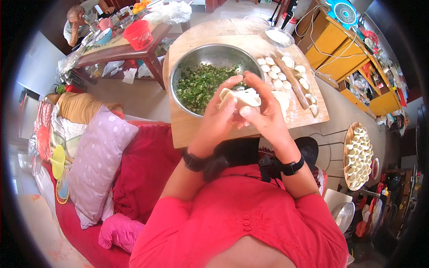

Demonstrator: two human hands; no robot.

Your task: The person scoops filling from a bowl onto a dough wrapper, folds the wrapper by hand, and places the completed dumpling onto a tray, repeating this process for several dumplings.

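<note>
Between my two hands, above the near edge of the wooden board, is a dumpling of pale dough, its edges gathered upward. My left hand grips it from the left side. From the right, my right hand pinches it with thumb and fingers. Just beyond them stands a wide steel bowl of chopped green filling. A rolling pin lies on the board to the right, beside several small flattened dough pieces and a few larger dough pieces or dumplings.
A small dish of flour sits at the board's far right. On a stand to the right, a round tray holds many dumplings. Far left, a low table bears a red bucket; a person sits behind it. A pillow lies left.
</note>
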